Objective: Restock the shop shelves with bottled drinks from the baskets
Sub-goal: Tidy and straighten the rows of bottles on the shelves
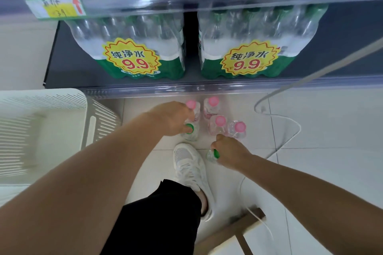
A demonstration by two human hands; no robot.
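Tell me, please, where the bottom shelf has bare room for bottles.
Bare shelf lies right of the right water pack; a narrower strip left of the left water pack. The gap between them is slim. Pink-capped bottles crowd the floor in front.

Clear plastic bottles [238, 130], glossy floor tiles [321, 130], slatted plastic basket [41, 114]

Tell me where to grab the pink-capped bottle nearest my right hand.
Take the pink-capped bottle by its neck just under the cap, coming straight down from above. It stands upright on the floor with a neighbouring bottle close beside, so the top is freest.
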